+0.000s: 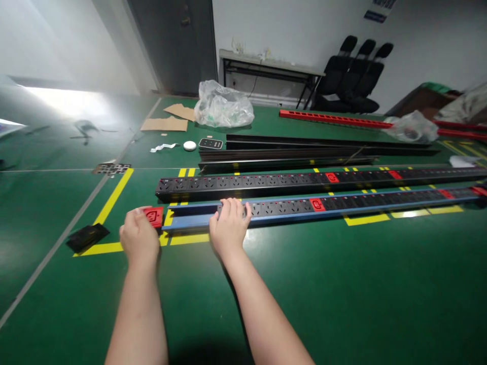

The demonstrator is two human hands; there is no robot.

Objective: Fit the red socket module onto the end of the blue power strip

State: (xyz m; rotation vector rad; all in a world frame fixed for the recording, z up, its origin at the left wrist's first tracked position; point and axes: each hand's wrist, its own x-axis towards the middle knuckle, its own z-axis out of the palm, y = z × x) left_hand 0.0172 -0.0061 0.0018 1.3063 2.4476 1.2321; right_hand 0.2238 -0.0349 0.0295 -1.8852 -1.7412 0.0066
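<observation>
My left hand (pixel 140 235) grips a red socket module (pixel 153 217), fingers on its far side, at the open left end of a long blue metal channel (pixel 190 221). My right hand (pixel 230 225) is wrapped over that channel from above, its fingertips at the far edge. To the right of this hand a row of black socket modules (pixel 281 207) fills the channel, with a red socket (pixel 317 205) among them. The channel's left end shows a bare interior. What lies beneath my right palm is hidden.
Just behind runs a black power strip (pixel 236 183) with black and red sockets. Farther back lie dark metal profiles (pixel 289 153), a remote-like panel (pixel 211 144), a white round item (pixel 189 146), a plastic bag (pixel 223 105) and a red rail (pixel 335 119). A black pouch (pixel 87 237) lies left.
</observation>
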